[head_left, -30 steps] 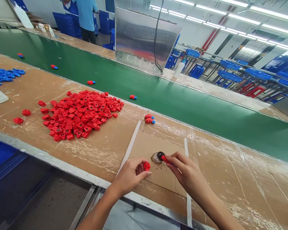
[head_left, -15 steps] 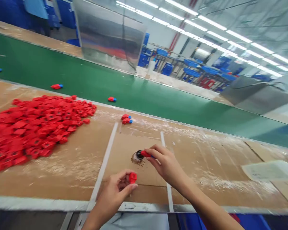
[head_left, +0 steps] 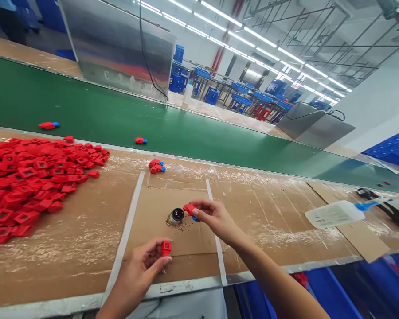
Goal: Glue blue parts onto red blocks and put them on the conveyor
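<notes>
Between the thumb and fingers of my left hand [head_left: 142,266] is a small red hollow plastic part [head_left: 166,248], its square opening facing up. My right hand [head_left: 216,218] pinches a red-and-blue plastic piece [head_left: 189,209], blue end toward the palm. The red end of that piece is just right of a small round pot with a black top [head_left: 177,215], apart from it. Dark specks lie on the cardboard around the pot. Beyond the pot, two red-and-blue pieces [head_left: 157,166] lie together near the belt's edge.
A large heap of red parts [head_left: 36,177] covers the bench at left. The green conveyor belt [head_left: 119,119] runs across behind, carrying more red-and-blue pieces [head_left: 140,140]. A plastic bottle with a blue nozzle [head_left: 335,214] lies at right. Blue bins [head_left: 319,288] stand below the bench edge.
My right hand has drawn the red-and-blue piece back from the pot's top to just beside it. My left hand keeps its red part. The camera view has swung right.
</notes>
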### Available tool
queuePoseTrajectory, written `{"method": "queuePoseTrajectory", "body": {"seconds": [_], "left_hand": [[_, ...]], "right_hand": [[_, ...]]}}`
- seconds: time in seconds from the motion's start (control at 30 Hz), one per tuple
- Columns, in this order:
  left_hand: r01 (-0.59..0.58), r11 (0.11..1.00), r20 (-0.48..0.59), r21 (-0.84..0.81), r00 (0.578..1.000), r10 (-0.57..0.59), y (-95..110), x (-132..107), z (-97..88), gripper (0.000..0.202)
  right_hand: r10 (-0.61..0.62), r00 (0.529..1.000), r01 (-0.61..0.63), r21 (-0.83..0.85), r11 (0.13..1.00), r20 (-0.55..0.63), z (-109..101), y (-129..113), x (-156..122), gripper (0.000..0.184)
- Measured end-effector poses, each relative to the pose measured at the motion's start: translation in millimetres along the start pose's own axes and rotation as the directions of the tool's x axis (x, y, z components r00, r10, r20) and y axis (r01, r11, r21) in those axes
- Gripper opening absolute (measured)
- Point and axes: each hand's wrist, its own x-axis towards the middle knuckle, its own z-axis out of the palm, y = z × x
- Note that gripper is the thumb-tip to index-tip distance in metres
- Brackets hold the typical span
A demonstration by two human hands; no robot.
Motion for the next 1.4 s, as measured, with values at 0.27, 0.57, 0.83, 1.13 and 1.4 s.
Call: {"method": "queuePoseTrajectory", "body": {"seconds": [0.27,0.57,0.83,1.13,1.4], "left_hand": [[-0.023,0.999,0.011,-0.039,1.0,0.024,-2,-3,3.4,0.029],[0.013,0.983,0.094,-0.181,0.996,0.004,2,-7,1.6,0.026],[0.049,0.988,0.144,-0.149,0.989,-0.028,7,-12,1.1,0.029],[0.015,0.992,0.141,-0.129,0.99,0.004,9,-12,2.9,0.028],[0.013,1.0,0.126,-0.011,0.992,-0.011,9,-12,2.1,0.02]], "right_hand": [[0.086,0.991,-0.096,0.104,0.99,0.098,-4,5,-1,0.038],[-0.099,0.993,0.109,-0.176,0.978,0.064,30,0,-47,0.031],[-0.359,0.921,0.386,-0.459,0.8,0.15,43,9,-61,0.019],[-0.342,0.917,0.398,-0.467,0.79,0.203,44,12,-63,0.016],[-0.334,0.906,0.424,-0.53,0.734,0.262,47,12,-64,0.017]]}}
